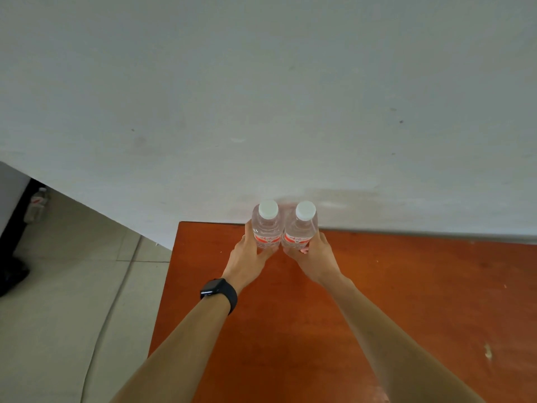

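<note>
Orange table [406, 286], white wall [261, 82], tiled floor [72, 286]

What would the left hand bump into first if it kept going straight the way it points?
The left hand grips the left bottle, so that bottle would lead. Straight ahead, the white wall behind the table looks like the first thing met. How much gap there is cannot be judged.

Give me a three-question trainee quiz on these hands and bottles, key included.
1. True or false: the left bottle and the right bottle both have white caps on.
2. The black watch is on which wrist? A) left B) right C) neither
3. Fill in: the left hand and the right hand each grip ___ bottle, at the far edge of the orange table.
Key: 1 true; 2 A; 3 one.
</note>
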A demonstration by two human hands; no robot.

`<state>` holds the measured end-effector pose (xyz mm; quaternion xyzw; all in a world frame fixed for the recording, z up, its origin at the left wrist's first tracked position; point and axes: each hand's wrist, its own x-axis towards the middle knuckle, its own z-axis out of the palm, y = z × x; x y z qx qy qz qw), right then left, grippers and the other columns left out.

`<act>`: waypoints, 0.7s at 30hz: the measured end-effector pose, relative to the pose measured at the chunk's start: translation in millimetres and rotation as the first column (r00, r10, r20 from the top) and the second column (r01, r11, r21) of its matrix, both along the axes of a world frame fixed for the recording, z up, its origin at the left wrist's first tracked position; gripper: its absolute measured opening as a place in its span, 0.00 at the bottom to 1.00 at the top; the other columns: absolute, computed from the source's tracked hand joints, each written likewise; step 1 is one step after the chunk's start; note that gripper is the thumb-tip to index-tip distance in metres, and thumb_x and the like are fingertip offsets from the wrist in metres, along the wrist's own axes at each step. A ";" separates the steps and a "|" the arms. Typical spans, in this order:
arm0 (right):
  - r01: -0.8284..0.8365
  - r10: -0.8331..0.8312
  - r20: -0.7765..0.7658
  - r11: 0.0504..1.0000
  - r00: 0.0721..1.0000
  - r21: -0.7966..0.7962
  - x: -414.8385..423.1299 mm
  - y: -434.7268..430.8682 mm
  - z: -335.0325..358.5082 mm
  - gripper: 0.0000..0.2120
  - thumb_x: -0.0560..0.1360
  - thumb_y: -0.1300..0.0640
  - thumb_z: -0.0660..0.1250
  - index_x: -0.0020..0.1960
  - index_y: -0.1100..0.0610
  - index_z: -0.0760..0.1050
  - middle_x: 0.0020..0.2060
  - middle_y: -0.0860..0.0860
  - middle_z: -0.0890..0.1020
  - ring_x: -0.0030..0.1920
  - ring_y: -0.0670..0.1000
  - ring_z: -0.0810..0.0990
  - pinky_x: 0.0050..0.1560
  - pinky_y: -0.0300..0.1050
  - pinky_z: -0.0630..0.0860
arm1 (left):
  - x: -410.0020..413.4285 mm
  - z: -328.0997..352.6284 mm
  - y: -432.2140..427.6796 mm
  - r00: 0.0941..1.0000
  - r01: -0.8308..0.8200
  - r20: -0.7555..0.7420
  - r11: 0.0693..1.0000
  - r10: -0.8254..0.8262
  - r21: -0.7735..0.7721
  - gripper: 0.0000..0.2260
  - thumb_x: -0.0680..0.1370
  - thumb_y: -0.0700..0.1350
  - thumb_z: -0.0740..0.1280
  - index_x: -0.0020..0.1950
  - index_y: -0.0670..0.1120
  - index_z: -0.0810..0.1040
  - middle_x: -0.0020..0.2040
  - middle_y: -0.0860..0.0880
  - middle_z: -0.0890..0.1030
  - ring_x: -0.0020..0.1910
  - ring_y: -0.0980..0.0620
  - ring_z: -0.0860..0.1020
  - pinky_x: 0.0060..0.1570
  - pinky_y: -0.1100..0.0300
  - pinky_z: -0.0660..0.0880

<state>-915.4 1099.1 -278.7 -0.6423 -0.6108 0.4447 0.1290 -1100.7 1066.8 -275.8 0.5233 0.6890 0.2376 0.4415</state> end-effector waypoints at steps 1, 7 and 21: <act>0.002 -0.002 0.006 1.000 1.000 -0.001 -0.4 0.1 0.3 0.39 0.68 0.34 0.70 0.74 0.41 0.60 0.66 0.48 0.73 0.65 0.52 0.75 0.62 0.58 0.77 | -0.4 -0.9 0.2 1.000 0.003 -0.003 1.000 -0.003 -0.010 0.34 0.79 0.56 0.70 0.79 0.58 0.53 0.70 0.54 0.76 0.67 0.51 0.77 0.61 0.55 0.75; 0.004 -0.003 0.029 0.999 1.000 -0.035 -2.5 -2.3 11.9 0.42 0.71 0.47 0.77 0.77 0.48 0.57 0.70 0.48 0.71 0.70 0.52 0.71 0.69 0.56 0.71 | -2.1 5.7 1.7 0.999 0.034 -0.020 0.997 -0.036 -0.064 0.39 0.78 0.53 0.72 0.80 0.57 0.50 0.72 0.52 0.75 0.68 0.49 0.76 0.61 0.57 0.72; 0.102 -0.091 0.111 0.990 0.990 -0.098 150.3 -175.9 73.1 0.21 0.81 0.44 0.62 0.73 0.45 0.68 0.69 0.45 0.75 0.68 0.47 0.73 0.63 0.46 0.74 | 82.3 40.9 -110.0 0.853 0.316 -0.279 0.863 -0.441 -0.395 0.21 0.82 0.54 0.65 0.74 0.50 0.70 0.73 0.46 0.70 0.65 0.47 0.75 0.62 0.54 0.76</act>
